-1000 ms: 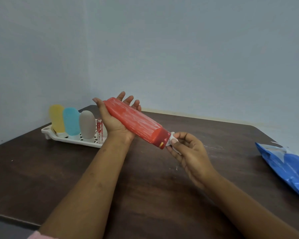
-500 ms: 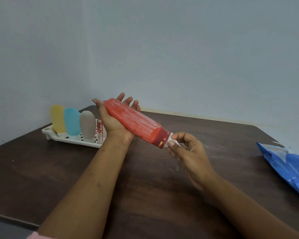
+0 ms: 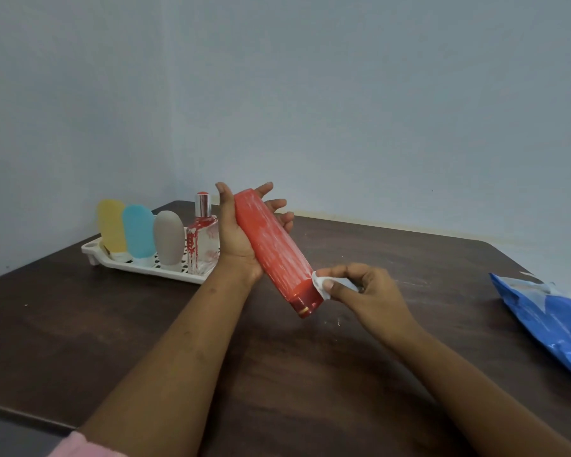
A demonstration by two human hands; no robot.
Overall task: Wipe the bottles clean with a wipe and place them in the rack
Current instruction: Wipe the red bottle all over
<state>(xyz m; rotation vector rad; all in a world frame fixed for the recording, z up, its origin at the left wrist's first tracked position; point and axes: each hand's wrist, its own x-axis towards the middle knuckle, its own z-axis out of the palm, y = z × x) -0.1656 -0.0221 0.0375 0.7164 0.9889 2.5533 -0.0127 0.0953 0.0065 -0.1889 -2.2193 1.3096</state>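
Blue packet [image 3: 548, 321] on dark wooden table [image 3: 80, 324].

Glossy red plastic bottle [image 3: 276, 250]; matt dark wood-grain table [image 3: 310, 374].

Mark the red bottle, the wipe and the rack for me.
red bottle [image 3: 271, 245]: head view, middle of its body.
wipe [image 3: 317, 281]: head view, on the white wad by the bottle's cap end.
rack [image 3: 152, 270]: head view, on its white front rim.
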